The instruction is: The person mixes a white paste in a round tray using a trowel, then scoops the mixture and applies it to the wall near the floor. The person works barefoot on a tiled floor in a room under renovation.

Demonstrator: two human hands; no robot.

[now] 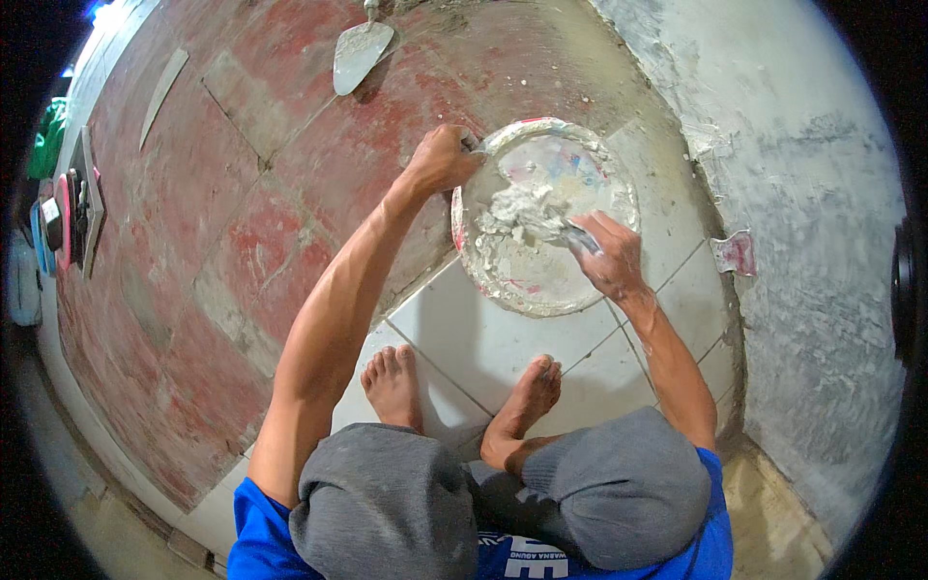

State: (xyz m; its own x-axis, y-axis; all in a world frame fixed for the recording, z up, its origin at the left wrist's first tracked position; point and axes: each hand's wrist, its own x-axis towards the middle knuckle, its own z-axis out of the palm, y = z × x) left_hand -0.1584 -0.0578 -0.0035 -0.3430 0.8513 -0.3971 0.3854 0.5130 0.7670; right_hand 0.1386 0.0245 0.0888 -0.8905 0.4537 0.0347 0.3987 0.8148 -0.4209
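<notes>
In front of my feet lies a round shallow tray [466, 253], its rim crusted with white paste. A lumpy heap of wet white plaster [527, 211] sits in its middle. My right hand [611, 257] is closed around a scraper [583, 239], whose far end meets the plaster. At the tray's upper left rim my left hand [445, 158] is closed. A small grey piece shows at its fingers, but I cannot tell what it is. Farther off, a trowel [363, 56] with a pale, smeared blade rests on the red floor.
A rough grey wall [793, 242] rises on the right, with a small reddish, paste-smeared piece [735, 253] at its foot. White tiles [454, 319] lie under the tray and my feet. A pale curved strip [162, 97] lies at upper left; sandals [66, 217] stand at far left.
</notes>
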